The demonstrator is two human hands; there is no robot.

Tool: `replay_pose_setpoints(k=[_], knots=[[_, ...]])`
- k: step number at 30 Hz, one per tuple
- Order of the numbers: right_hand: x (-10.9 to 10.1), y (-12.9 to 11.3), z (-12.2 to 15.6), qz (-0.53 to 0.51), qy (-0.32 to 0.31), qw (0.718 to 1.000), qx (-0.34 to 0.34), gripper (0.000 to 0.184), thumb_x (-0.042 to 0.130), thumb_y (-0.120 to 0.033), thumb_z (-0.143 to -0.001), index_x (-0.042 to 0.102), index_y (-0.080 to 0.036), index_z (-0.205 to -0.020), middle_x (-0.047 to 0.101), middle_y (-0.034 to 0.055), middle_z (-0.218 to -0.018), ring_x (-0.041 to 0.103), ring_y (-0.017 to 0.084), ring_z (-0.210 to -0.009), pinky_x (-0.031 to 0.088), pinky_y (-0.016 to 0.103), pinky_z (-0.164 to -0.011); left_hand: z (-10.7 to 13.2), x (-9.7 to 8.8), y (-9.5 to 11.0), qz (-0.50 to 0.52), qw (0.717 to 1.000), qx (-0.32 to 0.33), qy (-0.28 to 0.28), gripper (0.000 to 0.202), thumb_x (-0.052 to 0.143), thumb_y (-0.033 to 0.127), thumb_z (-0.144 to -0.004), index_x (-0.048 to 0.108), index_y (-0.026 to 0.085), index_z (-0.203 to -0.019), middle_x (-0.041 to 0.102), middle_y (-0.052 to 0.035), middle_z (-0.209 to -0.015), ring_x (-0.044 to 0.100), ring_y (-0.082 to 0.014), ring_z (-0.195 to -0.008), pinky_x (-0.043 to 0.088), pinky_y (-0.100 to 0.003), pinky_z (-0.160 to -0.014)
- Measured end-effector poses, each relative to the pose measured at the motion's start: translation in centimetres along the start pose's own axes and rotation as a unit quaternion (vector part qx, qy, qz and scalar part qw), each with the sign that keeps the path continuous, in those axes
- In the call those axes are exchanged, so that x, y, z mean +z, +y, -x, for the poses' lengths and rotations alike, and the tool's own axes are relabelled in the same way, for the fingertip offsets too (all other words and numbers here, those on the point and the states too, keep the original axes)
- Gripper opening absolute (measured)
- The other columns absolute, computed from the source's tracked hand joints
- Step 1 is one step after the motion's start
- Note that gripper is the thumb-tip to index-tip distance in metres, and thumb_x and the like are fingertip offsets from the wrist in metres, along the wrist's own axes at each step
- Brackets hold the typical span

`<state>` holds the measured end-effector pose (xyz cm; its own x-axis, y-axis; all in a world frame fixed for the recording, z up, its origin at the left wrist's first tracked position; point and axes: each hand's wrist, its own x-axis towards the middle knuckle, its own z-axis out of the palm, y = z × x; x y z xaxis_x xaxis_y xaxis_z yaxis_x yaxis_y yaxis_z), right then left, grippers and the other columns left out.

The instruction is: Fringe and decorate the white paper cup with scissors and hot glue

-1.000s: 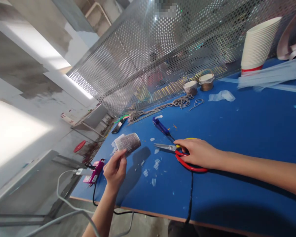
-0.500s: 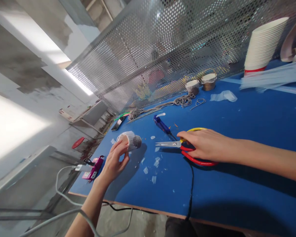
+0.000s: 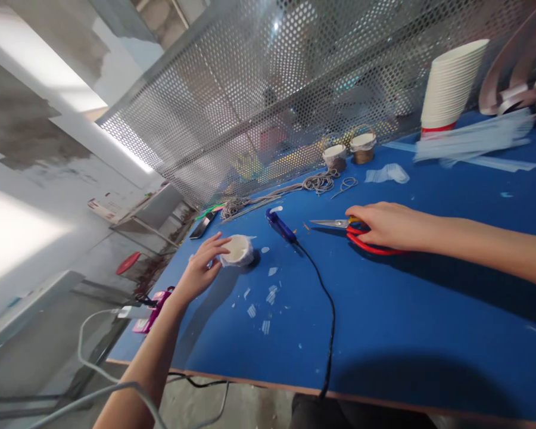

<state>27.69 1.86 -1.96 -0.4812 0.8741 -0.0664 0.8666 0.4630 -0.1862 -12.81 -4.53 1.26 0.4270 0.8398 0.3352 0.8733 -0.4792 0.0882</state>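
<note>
A small paper cup [image 3: 238, 250] wrapped in whitish ribbed ribbon stands upright on the blue table, its opening facing up. My left hand [image 3: 204, 262] is beside it, fingers spread, with the fingertips over the near-left rim; whether they touch it I cannot tell. My right hand [image 3: 386, 223] grips scissors [image 3: 335, 223] with red and yellow handles, the blades together and pointing left just above the table. Between the hands lies a blue glue gun [image 3: 280, 225], its black cord running to the front edge.
Ribbon scraps [image 3: 271, 294] are scattered in front of the glue gun. Behind are grey cord [image 3: 319, 181], two small baskets [image 3: 363, 149], stacked paper cups [image 3: 452, 86] and white ribbon strips [image 3: 477, 143]. A phone [image 3: 203, 225] and a purple power strip [image 3: 154, 313] lie left. A perforated metal screen [image 3: 250, 101] borders the back.
The wrapped cup has gone from tilted in my left hand to upright on the table, and the fingers have loosened. My right hand has carried the scissors right and back, and their blades have closed.
</note>
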Motion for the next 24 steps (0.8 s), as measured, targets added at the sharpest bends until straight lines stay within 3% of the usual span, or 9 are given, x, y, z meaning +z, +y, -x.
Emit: replay_pose_setpoints(k=[6,15,21,24], knots=[[0.9,0.8,-1.1,0.036,-0.022,0.999,-0.018,0.028,0.051,-0.024,-0.083,0.062,-0.016,-0.108,0.069,0.0120,-0.090,0.065,0.025,-0.078,0.036,0.029,-0.055,-0.7,0.4,0.9,0.003,0.997,-0.076,-0.010,0.030,0.040,0.025,-0.082,0.066,0.021,-0.095,0.066,-0.0084,-0.124,0.058,-0.0240,-0.120,0.043,-0.045,-0.105],[0.8,0.1,-0.3,0.083,-0.042,0.996,-0.001,0.031,0.044,-0.025,-0.088,0.065,-0.018,-0.110,0.064,0.0153,-0.097,0.065,0.030,-0.083,0.040,0.033,-0.057,-1.6,1.0,1.0,-0.009,0.991,-0.126,0.034,0.033,0.038,0.036,-0.089,0.063,0.019,-0.101,0.073,-0.0077,-0.101,0.068,-0.0212,-0.091,0.053,-0.036,-0.086],[0.8,0.1,-0.3,0.095,-0.046,0.994,-0.004,0.030,0.043,-0.024,-0.088,0.065,-0.019,-0.110,0.065,0.0150,-0.098,0.065,0.030,-0.085,0.040,0.032,-0.056,-2.0,2.3,1.2,-0.010,0.993,-0.105,0.045,0.029,0.050,0.045,-0.085,0.068,0.021,-0.086,0.074,-0.0081,-0.098,0.061,-0.0267,-0.113,0.047,-0.042,-0.098],[1.0,0.2,-0.4,0.097,-0.045,0.994,-0.005,0.030,0.043,-0.025,-0.089,0.064,-0.019,-0.110,0.065,0.0147,-0.098,0.065,0.030,-0.084,0.038,0.032,-0.055,-2.1,2.8,1.0,-0.013,0.994,-0.099,0.043,0.026,0.052,0.043,-0.083,0.068,0.022,-0.079,0.074,-0.0078,-0.100,0.061,-0.0266,-0.113,0.044,-0.043,-0.102]])
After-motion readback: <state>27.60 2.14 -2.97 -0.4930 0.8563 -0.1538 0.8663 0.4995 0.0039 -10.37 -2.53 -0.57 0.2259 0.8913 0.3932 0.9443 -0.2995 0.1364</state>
